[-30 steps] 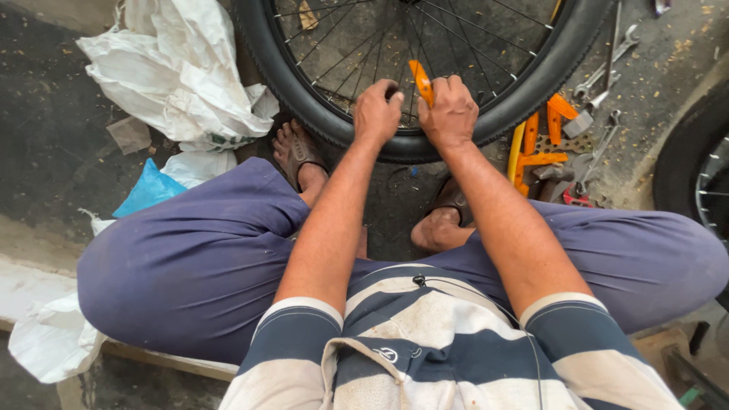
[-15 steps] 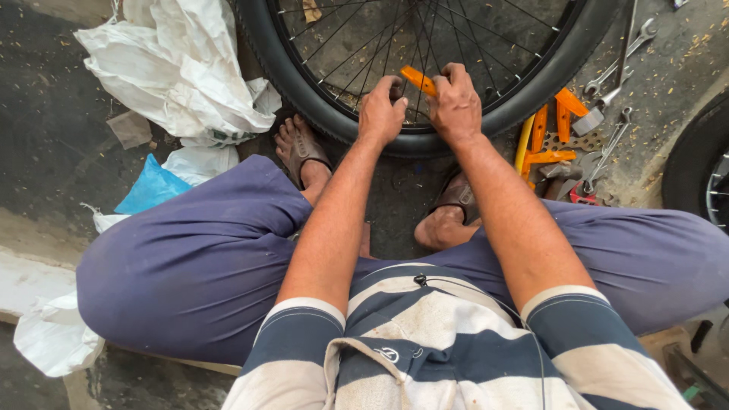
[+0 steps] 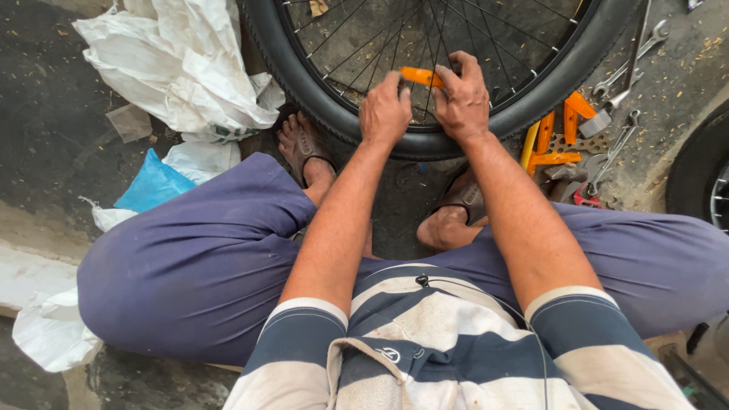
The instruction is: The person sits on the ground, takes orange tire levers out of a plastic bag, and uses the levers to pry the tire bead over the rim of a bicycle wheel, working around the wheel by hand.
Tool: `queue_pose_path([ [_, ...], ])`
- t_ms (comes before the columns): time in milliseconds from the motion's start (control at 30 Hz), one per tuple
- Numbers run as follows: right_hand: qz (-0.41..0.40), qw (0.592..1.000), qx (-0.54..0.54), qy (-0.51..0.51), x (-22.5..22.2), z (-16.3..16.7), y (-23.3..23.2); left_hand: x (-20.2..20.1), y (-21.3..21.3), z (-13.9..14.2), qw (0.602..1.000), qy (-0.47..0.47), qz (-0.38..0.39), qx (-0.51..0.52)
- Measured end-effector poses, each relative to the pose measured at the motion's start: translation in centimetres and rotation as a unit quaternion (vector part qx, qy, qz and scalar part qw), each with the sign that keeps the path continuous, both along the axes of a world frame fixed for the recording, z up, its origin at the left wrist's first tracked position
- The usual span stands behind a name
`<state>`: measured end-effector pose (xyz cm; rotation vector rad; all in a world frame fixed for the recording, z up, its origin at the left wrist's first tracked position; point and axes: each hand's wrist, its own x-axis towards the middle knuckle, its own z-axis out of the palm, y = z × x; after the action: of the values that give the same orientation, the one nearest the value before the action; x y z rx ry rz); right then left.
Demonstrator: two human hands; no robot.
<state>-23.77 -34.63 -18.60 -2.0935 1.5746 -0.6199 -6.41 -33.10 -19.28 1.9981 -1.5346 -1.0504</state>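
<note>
A: Status at the wheel?

B: Bicycle wheel (image 3: pixel 425 45) is laid flat on the ground ahead of the feet. Black tyre (image 3: pixel 304 99) is seen seated on the rim all round the visible arc; no section is seen lifted clear. An orange tyre lever (image 3: pixel 420 76) is held at the near inner edge, over the spokes.

A: Hands?

B: Left hand (image 3: pixel 385 114) is closed on the near side of the tyre, fingertips by the lever's left end. Right hand (image 3: pixel 463 99) is curled around the lever's right end, fingers clamped on it. Both hands are set just beside each other.

A: Is the lever tip hooked under the bead?

B: Cannot be told. The tip is hidden by the fingers.

A: Progress, then?

B: Judged as early. The lever is placed at the rim, but no bead is seen pried over and no tube is exposed. Most of the circumference is judged untouched.

A: Other tools?

B: More orange levers (image 3: pixel 554 140) are laid on the ground right of the wheel, touching the tyre's outer edge or very near it. Spanners (image 3: pixel 634 64) are spread beside them. None is in hand.

A: Surroundings?

B: White sacks (image 3: pixel 175 64) are heaped left of the wheel, a blue bag (image 3: pixel 152 186) below them. Part of a second tyre (image 3: pixel 702 171) is seen at the right edge.
</note>
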Motion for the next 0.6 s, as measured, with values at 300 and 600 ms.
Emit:
queue_pose_path([
  [300,0.018,0.999,0.035,-0.035,-0.6,-1.3,2.2,-0.5,0.5,-0.4,0.985,0.002,-0.114,-0.128],
  [600,-0.1,0.987,-0.009,-0.123,-6.4,-0.3,1.5,-1.0,2.0,-1.5,0.982,-0.014,-0.166,0.083],
])
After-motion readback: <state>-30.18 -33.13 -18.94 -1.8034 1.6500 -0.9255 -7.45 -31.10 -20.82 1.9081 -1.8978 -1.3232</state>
